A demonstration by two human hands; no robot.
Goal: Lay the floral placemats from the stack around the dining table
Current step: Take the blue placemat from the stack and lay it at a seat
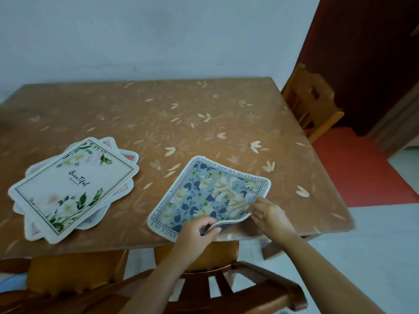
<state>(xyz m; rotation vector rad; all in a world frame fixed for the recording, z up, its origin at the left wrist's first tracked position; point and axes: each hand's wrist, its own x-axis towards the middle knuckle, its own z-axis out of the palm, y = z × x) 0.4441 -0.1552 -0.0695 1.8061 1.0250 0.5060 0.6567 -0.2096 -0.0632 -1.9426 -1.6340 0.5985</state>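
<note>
Left hand (199, 227) and right hand (269, 214) pinch the curled near edge of the blue floral placemat (210, 191), soft, round-cornered, lying diagonally.

Blue floral placemat (210, 193) beside fanned stack (72, 189)

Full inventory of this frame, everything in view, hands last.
blue floral placemat: 1, blue and cream with a lettered border, near right part of the table, near edge curled up
placemat stack: several, exact count unclear, top one white with green leaves, near left on the table
dining table: 1, brown with a pale leaf pattern, centre
side chair: 1, light wood, at the table's right end
near chair: 1, dark wood back, at the near edge
orange seat: 1, lower left under the table edge
red floor area: 1, right
wall: pale blue-grey, behind the table
left hand: grips the blue placemat's near edge
right hand: pinches the same edge, further right
</note>
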